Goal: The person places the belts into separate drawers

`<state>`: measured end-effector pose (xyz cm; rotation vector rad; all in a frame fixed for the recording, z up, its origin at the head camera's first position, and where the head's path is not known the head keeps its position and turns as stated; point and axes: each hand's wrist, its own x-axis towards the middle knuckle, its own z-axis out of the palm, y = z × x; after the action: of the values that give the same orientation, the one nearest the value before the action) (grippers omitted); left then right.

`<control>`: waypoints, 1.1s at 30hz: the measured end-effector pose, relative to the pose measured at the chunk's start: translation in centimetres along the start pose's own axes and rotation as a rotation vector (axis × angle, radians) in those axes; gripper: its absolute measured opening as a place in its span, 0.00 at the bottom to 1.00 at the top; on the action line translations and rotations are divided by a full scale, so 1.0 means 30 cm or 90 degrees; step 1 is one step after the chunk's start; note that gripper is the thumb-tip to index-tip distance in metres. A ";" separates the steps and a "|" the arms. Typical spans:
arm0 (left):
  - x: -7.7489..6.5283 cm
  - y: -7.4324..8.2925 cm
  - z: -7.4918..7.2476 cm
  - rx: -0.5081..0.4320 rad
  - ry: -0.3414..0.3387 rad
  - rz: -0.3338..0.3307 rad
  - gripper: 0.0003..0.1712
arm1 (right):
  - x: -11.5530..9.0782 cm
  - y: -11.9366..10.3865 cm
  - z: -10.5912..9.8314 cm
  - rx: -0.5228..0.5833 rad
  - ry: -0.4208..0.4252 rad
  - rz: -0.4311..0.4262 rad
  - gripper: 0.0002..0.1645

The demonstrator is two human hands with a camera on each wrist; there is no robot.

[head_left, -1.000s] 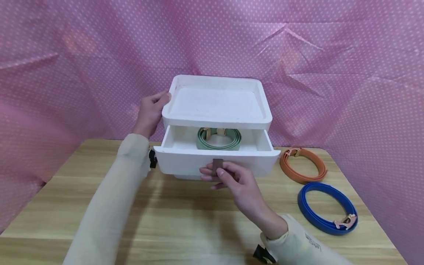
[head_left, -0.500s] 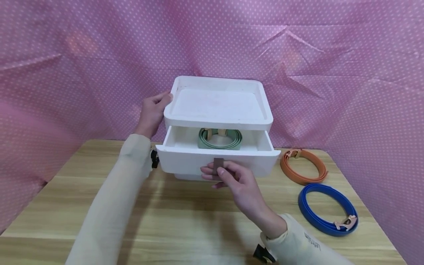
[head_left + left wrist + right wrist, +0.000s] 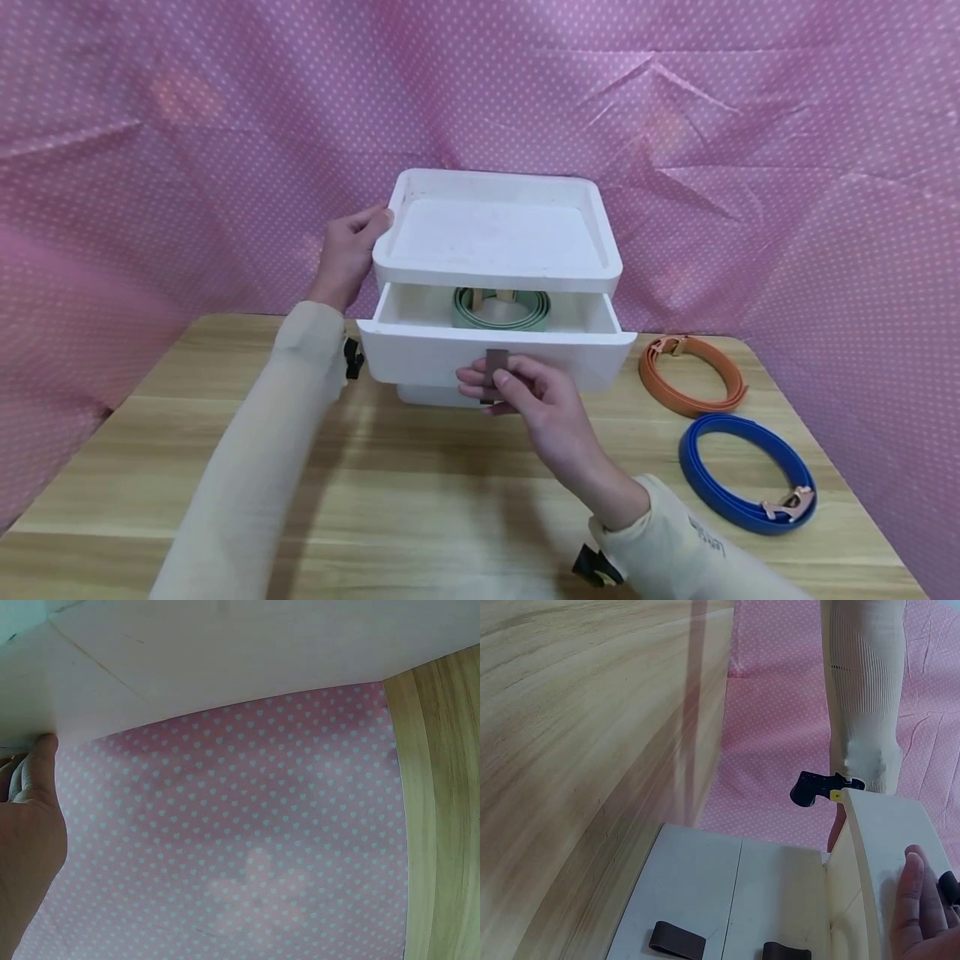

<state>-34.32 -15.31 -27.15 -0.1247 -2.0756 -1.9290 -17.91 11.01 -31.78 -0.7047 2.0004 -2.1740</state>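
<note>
A white drawer cabinet (image 3: 498, 277) stands at the back of the table, with a shallow tray top. Its upper drawer (image 3: 420, 352) is pulled partway out, and a coiled green belt (image 3: 501, 319) with a gold-coloured buckle lies inside, partly hidden under the top. My left hand (image 3: 347, 254) holds the cabinet's upper left edge, thumb at the rim; in the left wrist view its fingers meet the white side wall. With thumb and fingers, my right hand (image 3: 551, 414) pinches the brown pull tab (image 3: 497, 363) on the drawer front.
A coiled orange belt (image 3: 693, 402) and a coiled blue belt (image 3: 701, 475) lie on the wooden table (image 3: 420, 517), right of the cabinet. Pink dotted cloth (image 3: 750, 167) hangs behind and at the sides. More brown tabs (image 3: 676, 941) show on the lower drawers.
The upper drawer has slid slightly inward, with my right hand on its tab. Less of the green belt shows. My left hand stays at the cabinet's edge.
</note>
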 end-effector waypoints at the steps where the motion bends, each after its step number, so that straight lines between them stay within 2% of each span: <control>1: 0.000 -0.001 0.000 0.000 0.000 0.000 0.28 | 0.000 0.001 0.000 0.000 0.000 0.001 0.17; 15: 0.000 -0.003 -0.001 0.017 0.005 0.005 0.29 | 0.006 -0.004 0.003 0.007 0.002 0.017 0.17; 33: 0.001 -0.003 0.003 -0.005 0.007 0.009 0.27 | 0.022 -0.015 -0.003 0.000 0.006 0.034 0.17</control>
<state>-34.38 -15.25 -27.24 -0.1301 -2.0547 -1.9253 -18.43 10.89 -31.18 -0.6356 1.9996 -2.1518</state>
